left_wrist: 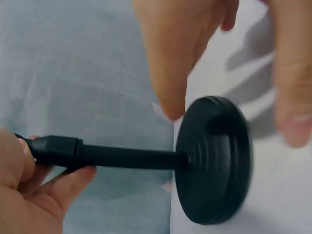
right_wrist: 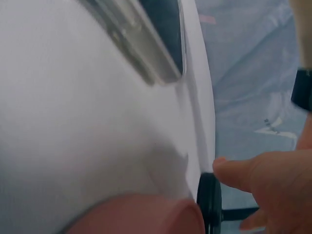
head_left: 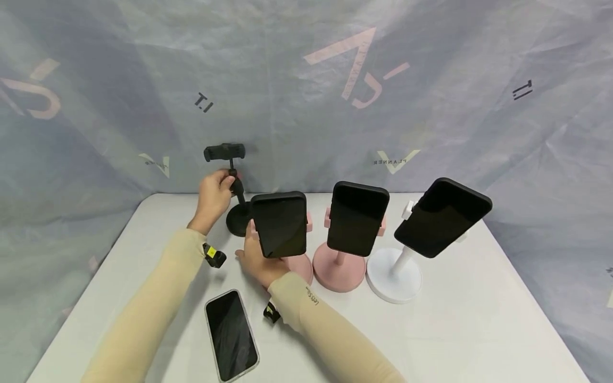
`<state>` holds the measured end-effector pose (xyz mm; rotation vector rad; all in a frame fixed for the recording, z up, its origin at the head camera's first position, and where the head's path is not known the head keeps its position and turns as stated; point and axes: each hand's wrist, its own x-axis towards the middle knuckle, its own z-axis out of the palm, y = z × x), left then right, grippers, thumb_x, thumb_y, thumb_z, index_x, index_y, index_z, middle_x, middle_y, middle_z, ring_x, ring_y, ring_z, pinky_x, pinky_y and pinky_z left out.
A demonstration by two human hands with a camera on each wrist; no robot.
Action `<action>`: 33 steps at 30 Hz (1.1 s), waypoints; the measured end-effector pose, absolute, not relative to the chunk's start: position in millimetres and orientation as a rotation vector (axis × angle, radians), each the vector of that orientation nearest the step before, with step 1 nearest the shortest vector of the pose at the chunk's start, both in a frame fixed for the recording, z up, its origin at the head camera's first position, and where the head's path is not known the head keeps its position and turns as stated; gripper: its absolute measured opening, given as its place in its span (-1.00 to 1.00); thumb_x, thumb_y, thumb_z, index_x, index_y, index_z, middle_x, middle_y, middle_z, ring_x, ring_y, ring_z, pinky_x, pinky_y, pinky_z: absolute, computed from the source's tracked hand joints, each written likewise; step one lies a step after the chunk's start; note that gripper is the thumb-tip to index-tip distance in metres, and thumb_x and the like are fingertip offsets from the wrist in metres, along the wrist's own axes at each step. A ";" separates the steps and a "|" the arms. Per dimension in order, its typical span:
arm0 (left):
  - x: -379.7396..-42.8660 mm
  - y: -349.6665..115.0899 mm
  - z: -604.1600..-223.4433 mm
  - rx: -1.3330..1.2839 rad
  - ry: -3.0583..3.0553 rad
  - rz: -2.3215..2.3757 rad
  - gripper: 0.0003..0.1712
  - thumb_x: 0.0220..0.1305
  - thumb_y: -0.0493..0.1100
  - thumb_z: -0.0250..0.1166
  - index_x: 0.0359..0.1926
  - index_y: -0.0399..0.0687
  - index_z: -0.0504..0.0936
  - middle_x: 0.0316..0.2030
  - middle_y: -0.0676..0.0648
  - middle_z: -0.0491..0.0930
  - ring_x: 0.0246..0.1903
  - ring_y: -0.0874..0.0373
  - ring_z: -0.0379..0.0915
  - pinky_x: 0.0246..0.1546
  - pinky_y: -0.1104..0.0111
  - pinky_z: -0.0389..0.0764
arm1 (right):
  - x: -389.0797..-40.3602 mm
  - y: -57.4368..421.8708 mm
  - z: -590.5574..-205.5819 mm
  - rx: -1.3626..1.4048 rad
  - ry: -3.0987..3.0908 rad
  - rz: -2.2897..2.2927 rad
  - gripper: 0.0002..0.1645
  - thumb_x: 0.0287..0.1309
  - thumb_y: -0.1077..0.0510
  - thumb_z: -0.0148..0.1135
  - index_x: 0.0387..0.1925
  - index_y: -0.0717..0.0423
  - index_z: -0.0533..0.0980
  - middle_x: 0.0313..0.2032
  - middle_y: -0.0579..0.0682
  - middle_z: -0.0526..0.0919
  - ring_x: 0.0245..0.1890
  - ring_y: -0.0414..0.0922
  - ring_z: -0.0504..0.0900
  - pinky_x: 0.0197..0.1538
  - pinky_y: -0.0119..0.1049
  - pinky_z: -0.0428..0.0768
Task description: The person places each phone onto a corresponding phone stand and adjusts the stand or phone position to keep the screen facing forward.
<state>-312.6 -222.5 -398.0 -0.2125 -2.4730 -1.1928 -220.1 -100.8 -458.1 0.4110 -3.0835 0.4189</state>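
Note:
A black phone stand (head_left: 238, 183) rises at the back left, its holder at the top and a round base (left_wrist: 214, 161) below. My left hand (head_left: 214, 196) grips its stem; in the left wrist view the thumb and fingers (left_wrist: 63, 192) curl round a thicker collar on it. My right hand (head_left: 261, 260) reaches in beside the round base, fingers spread and rather straight, partly hidden by a phone in the head view. Whether it touches the rim I cannot tell. A phone (head_left: 232, 335) in a clear-edged case lies face up in front of my hands.
Three dark-screened phones stand in holders to the right: a left phone (head_left: 280, 223) and a middle phone (head_left: 358, 218) on pink stands, and a tilted phone (head_left: 442, 217) on a white stand (head_left: 394, 276). A grey printed curtain (head_left: 306, 106) hangs behind the white table (head_left: 460, 319).

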 end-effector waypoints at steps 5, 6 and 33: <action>-288.3 -225.3 -394.1 -0.216 -2.506 -1.172 -0.74 0.50 -0.21 0.04 -0.06 -0.25 0.62 -0.13 -0.29 0.66 -0.22 -0.08 0.64 -0.21 0.12 0.69 | -213.2 -95.1 -460.9 0.593 -2.998 0.235 -0.13 0.30 -0.21 0.17 0.41 0.21 0.18 0.43 0.13 0.21 0.41 -0.09 0.14 0.42 -0.28 0.19; -283.8 -224.7 -393.2 -0.225 -2.503 -1.180 -0.75 0.49 -0.22 0.05 -0.07 -0.24 0.62 -0.14 -0.29 0.66 -0.22 -0.08 0.64 -0.22 0.14 0.69 | -211.2 -93.2 -461.8 0.625 -2.981 0.174 -0.16 0.31 -0.22 0.15 0.40 0.20 0.21 0.41 0.16 0.24 0.40 -0.07 0.18 0.38 -0.28 0.26; -181.0 -235.5 -393.8 -0.287 -2.483 -1.190 -0.82 0.47 -0.27 0.08 -0.11 -0.19 0.61 -0.15 -0.20 0.68 -0.21 0.05 0.65 -0.28 0.38 0.67 | -146.7 -70.8 -455.4 1.070 -2.734 -0.005 -0.58 0.33 -0.02 0.15 0.07 0.17 0.56 0.10 0.20 0.56 0.06 0.06 0.51 0.07 -0.26 0.58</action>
